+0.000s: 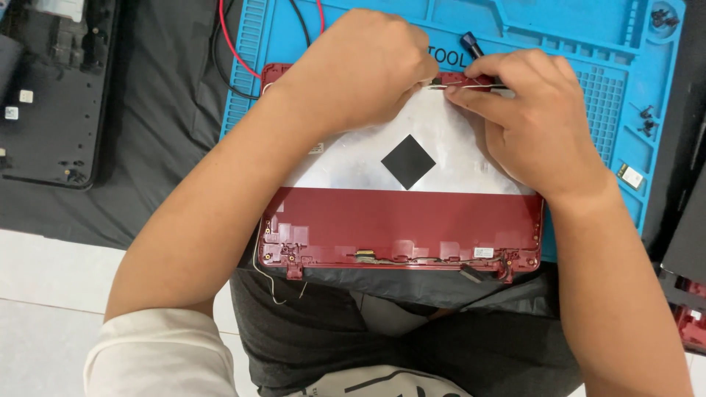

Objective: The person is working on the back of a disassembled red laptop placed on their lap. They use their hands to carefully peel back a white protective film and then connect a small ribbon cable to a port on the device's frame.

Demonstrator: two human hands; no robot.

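Observation:
A red laptop lid shell [401,224] lies on a blue silicone work mat [559,29], its inside facing up. A silver foil sheet [456,158] with a black diamond patch [408,162] covers most of it. My left hand [357,70] presses on the far edge of the lid, fingertips pinching a small connector or cable end [436,79]. My right hand [529,117] meets it there, gripping a thin tool with a dark blue handle [471,44] whose tip rests at the same spot. Thin wires run along the lid's near edge.
A black laptop base [55,88] lies at the left on a dark cloth. Red and black leads [232,51] cross the mat's left side. Small screws [647,121] and a small chip [630,175] sit in the mat's right pockets. Another red part [687,323] is at the right edge.

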